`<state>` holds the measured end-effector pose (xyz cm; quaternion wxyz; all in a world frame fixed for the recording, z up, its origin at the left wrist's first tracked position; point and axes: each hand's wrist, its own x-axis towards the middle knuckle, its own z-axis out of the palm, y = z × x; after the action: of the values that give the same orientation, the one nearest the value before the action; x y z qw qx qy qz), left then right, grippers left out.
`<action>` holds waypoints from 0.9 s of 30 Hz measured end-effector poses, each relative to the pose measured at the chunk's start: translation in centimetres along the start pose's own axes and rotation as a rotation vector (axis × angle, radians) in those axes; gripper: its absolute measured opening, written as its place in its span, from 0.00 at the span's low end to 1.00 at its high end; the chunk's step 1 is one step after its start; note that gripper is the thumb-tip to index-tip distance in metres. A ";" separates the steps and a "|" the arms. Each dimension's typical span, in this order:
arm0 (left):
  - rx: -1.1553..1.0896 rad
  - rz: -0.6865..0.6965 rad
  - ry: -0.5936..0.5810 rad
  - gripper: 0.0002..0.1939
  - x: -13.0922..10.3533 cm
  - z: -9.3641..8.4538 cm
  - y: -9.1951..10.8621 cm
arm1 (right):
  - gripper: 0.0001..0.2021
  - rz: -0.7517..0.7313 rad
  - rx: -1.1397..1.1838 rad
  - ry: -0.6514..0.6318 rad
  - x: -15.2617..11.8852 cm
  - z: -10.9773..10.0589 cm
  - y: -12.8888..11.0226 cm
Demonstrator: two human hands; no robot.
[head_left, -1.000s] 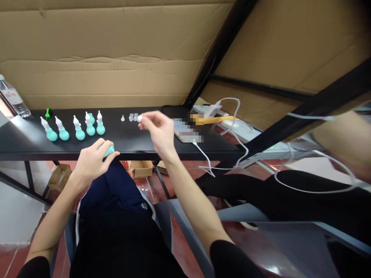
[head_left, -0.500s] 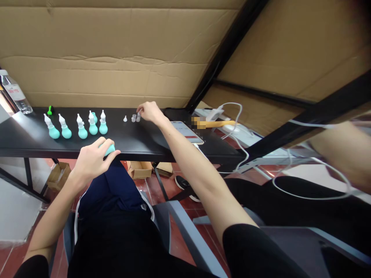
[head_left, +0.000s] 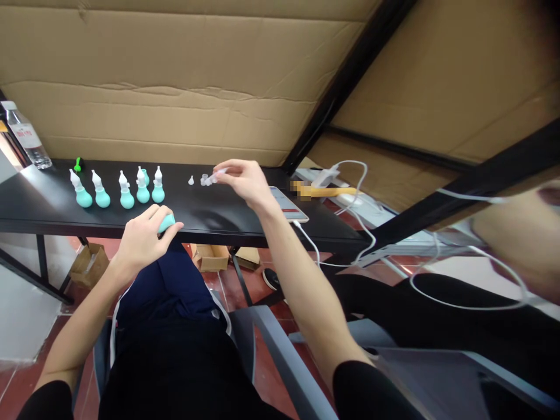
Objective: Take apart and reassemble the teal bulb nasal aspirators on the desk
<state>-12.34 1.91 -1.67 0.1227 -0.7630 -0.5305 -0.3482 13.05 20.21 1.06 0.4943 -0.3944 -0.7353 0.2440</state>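
My left hand [head_left: 146, 236] is closed round a teal rubber bulb [head_left: 167, 222] at the front edge of the black table. Over the table, my right hand [head_left: 245, 181] pinches a clear plastic piece [head_left: 220, 174] between thumb and fingers. Just left of those fingertips lie small clear plastic parts [head_left: 205, 180]; beside them stands a small white tip [head_left: 191, 181]. Several teal bulb aspirators with clear nozzles, among them the leftmost aspirator [head_left: 83, 197], stand in a row at the left. Behind them a bare teal bulb [head_left: 145, 177] is partly hidden.
A water bottle [head_left: 28, 137] and a green-and-black item [head_left: 78, 164] are at the table's far left. A phone [head_left: 289, 205] with a white cable lies right of my right arm. Cardboard [head_left: 175, 116] walls the back. Another person's arm [head_left: 520, 233] shows at the right.
My right hand has drawn back to the right and nearer, with a clear plastic piece now visible in its fingers. My left hand stays round the teal bulb.
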 end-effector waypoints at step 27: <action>0.255 0.348 0.189 0.21 -0.7 -0.6 2.2 | 0.08 -0.201 0.307 0.211 -16.3 5.2 -8.8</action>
<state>-10.74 0.11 -1.27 0.3255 -0.7853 -0.4169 -0.3219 8.58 1.97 -3.15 0.6447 -0.2624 -0.6693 0.2600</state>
